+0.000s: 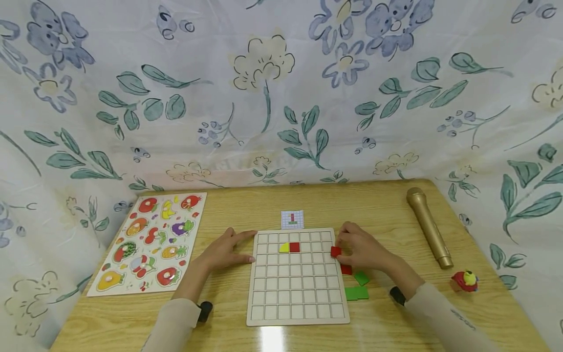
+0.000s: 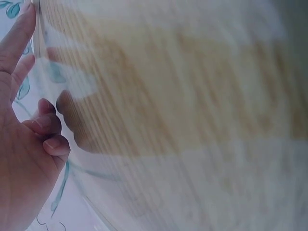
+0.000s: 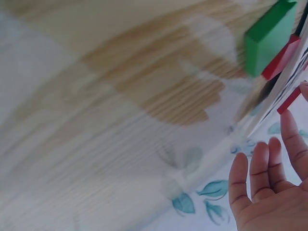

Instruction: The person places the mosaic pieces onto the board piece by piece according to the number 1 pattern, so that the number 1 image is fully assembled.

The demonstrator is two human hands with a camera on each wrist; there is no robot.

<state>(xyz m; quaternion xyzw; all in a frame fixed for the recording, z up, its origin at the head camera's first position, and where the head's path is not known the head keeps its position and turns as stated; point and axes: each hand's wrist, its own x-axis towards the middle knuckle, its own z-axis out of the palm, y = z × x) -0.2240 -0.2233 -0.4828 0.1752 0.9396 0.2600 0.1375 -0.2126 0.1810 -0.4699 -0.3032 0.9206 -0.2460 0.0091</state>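
Beige sleeves (image 1: 173,320) lie nearest; the right grip (image 1: 362,250) pinches a red tile (image 1: 336,252) over the grid board's (image 1: 297,283) near edge, green tiles (image 1: 351,293) handily just below, while the left grip (image 1: 225,254), loosely spread, presumably steadies the opposite edge

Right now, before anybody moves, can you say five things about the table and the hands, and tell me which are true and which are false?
1. The right hand pinches a red square. True.
2. The left hand holds the gold microphone. False: that hand is at the left edge of the grid board, and the microphone lies on the table.
3. On the grid board, a yellow piece sits just left of a red tile. True.
4. The little pattern card lies on top of the grid board. False: it lies just past the board's far edge.
5. Green pieces lie to the right of the grid board. True.
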